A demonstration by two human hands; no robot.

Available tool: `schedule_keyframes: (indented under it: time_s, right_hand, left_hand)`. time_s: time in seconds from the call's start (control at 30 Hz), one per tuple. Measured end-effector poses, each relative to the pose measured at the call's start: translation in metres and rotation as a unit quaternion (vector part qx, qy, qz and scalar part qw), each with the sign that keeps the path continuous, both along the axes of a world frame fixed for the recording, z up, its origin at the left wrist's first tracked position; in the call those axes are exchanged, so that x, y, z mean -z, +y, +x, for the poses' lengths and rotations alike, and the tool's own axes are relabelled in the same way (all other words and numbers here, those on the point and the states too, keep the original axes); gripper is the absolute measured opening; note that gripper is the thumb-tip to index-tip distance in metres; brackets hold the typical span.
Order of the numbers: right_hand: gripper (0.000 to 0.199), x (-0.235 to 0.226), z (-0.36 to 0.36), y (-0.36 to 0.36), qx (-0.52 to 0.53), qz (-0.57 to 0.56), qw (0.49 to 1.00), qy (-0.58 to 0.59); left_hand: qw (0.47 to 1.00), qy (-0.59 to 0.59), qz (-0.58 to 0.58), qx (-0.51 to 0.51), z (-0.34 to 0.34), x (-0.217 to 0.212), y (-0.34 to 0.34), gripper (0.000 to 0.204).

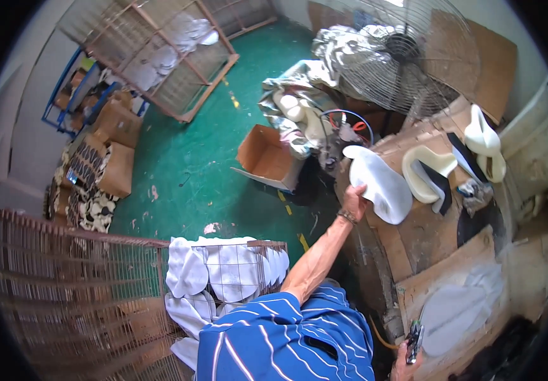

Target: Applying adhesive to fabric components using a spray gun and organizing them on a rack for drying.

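Note:
My left hand [354, 201] is closed on the near edge of a smooth white saddle-shaped piece [382, 185], tilted over the left side of the cardboard-covered bench [423, 247]. Low on the right, my right hand [406, 363] grips a metal spray gun [415, 338], with a thin orange hose [380, 335] beside it. A flat whitish-grey patch [455, 314] lies on the bench close to the gun. Beyond the held piece sit a cream moulded foam shell [416, 166] with a black piece [437, 185] against it, and more cream foam shells [481, 134].
At my left stands a wire mesh cage [96, 279] with several white pieces [232, 270] stacked at its end. An open cardboard box [267, 155] is on the green floor [191, 178]. A large caged fan [404, 51] stands behind the bench, near a heap of silvery cloth [305, 89].

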State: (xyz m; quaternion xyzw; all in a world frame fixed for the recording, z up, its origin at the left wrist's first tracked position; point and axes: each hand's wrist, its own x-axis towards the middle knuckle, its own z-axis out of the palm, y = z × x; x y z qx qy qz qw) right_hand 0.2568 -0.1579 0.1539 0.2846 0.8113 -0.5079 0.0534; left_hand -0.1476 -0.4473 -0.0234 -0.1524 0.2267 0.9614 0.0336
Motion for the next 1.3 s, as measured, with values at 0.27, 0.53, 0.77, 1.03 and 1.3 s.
schedule_keyframes:
  time_s: [0.27, 0.53, 0.77, 1.03, 1.3]
  right_hand:
    - [0.054, -0.018, -0.083, -0.037, 0.053, -0.014, 0.997, 0.056]
    - [0.08, 0.133, -0.241, 0.042, -0.012, 0.276, 0.953, 0.127]
    - [0.08, 0.28, -0.303, 0.075, -0.089, 0.485, 0.87, 0.034]
    - [0.05, 0.176, -0.303, -0.145, -0.191, -0.22, 0.951, -0.103]
    - [0.068, 0.061, -0.403, -0.374, -0.433, -0.194, 0.87, 0.136]
  left_hand:
    - [0.999, -0.013, -0.033, -0.019, 0.02, -0.026, -0.083, 0.045]
    - [0.994, -0.017, -0.088, -0.06, 0.105, -0.056, -0.122, 0.038]
    - [0.988, -0.025, -0.114, -0.1, 0.147, -0.098, -0.139, 0.045]
    - [0.988, -0.032, -0.048, -0.144, 0.136, -0.069, -0.22, 0.05]
    - [0.984, 0.003, 0.038, -0.176, 0.06, -0.068, -0.343, 0.057]
